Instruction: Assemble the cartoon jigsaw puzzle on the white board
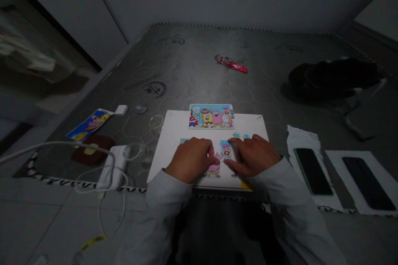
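My left hand (193,158) is closed in a pinch at the left edge of a pink jigsaw puzzle piece (214,170), and its fingers hide part of it. Across from it, my right hand (254,155) grips a small joined puzzle section (226,149) with a white figure on blue, index finger at the top and thumb lower down. Both rest on a white board (168,132). More pieces are partly covered by my hands. Loose blue pieces (236,135) lie just beyond my right hand. A colourful cartoon picture card (211,116) lies at the board's far edge.
On the left are another cartoon card (90,125), a brown case (93,150), a white power bank (114,167) with a cable, and clear round lids (156,121). Two phones (312,171) lie right. A red packet (231,64) and a black bag (332,78) sit farther back.
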Demonstrator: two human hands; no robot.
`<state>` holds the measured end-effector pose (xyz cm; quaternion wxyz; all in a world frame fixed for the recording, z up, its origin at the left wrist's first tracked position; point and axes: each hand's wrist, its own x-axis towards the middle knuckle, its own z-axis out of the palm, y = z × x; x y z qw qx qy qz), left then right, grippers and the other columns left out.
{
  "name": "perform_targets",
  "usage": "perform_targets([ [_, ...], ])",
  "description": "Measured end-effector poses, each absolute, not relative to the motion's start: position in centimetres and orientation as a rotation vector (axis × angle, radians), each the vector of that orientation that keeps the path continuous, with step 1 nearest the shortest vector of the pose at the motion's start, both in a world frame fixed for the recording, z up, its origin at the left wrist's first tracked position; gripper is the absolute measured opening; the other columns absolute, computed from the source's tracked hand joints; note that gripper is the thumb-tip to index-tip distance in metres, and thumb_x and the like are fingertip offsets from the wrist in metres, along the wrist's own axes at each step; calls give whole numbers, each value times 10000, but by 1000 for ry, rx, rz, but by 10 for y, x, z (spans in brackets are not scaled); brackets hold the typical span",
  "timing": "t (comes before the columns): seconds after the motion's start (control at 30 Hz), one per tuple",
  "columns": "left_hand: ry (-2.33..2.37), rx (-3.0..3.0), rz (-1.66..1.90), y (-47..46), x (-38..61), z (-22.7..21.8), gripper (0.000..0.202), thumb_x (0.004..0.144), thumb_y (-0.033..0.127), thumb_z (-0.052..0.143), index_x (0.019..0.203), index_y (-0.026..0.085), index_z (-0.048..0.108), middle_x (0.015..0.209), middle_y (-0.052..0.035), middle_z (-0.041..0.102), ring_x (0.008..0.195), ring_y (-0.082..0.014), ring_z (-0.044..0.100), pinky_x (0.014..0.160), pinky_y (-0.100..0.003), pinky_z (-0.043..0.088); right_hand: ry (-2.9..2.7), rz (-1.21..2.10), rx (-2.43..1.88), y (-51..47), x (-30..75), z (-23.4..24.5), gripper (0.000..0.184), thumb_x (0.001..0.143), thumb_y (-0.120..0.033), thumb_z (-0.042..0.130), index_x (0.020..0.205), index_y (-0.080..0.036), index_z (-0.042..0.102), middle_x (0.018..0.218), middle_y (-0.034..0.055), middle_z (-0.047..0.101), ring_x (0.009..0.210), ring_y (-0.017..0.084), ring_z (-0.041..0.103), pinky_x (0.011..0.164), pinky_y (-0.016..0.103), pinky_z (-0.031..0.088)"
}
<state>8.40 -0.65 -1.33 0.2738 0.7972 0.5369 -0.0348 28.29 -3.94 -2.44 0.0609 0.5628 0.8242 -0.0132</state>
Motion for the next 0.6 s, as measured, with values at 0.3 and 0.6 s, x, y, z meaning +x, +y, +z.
perform_targets([
  [0.3, 1450, 2137, -79, -6, 84, -14, 216, 766, 457, 726, 797, 249, 675, 799, -7, 700, 731, -185, 614, 574, -275, 309, 2531, -178, 1676, -37, 286, -29, 554, 864, -564, 543, 1219, -142, 593, 838, 111, 718, 785, 276, 627, 805, 408, 410],
  [0.6, 1446, 2142, -102, -6, 84, -14, 236, 771, 472, 717, 820, 243, 685, 817, -19, 703, 736, -187, 614, 599, -278, 350, 2545, -135, 1702, -39, 283, -29, 542, 861, -538, 568, 1218, -132, 590, 841, 116, 713, 777, 274, 622, 795, 404, 419],
])
